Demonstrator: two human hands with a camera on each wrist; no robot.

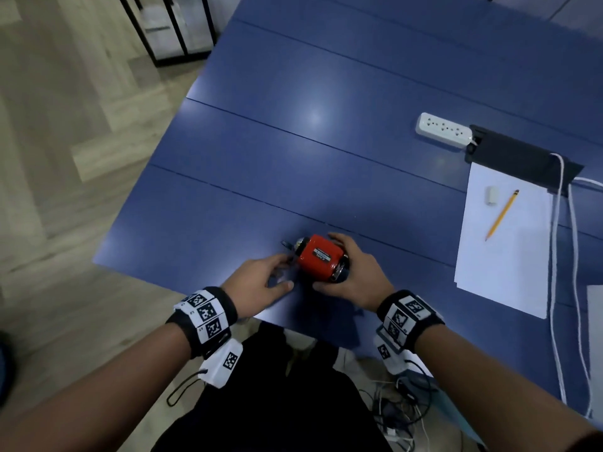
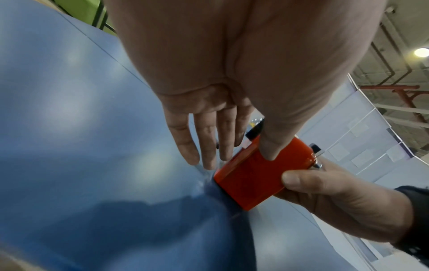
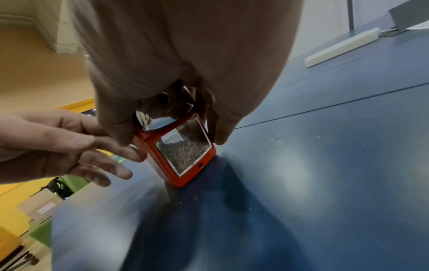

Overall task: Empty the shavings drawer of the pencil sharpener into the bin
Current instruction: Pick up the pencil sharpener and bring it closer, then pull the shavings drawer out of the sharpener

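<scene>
A red pencil sharpener [image 1: 321, 257] [image 2: 250, 176] stands on the blue table [image 1: 293, 158] near its front edge. My right hand [image 1: 349, 269] [image 3: 170, 138] grips it from the right, thumb on the near side and fingers on the far side. The clear shavings drawer [image 3: 185, 148] faces the right wrist view, partly filled with brown shavings and seated in the body. My left hand [image 1: 284, 270] [image 2: 232, 152] lies at the sharpener's left end, fingers nearly straight and thumb resting on the red casing. No bin is in view.
At the right lies a white sheet [image 1: 502, 256] with a yellow pencil [image 1: 502, 215] and an eraser [image 1: 492, 194]. Behind it are a white power strip [image 1: 444, 129], a black box [image 1: 522, 158] and white cables [image 1: 561, 256]. Wood floor lies left of the table.
</scene>
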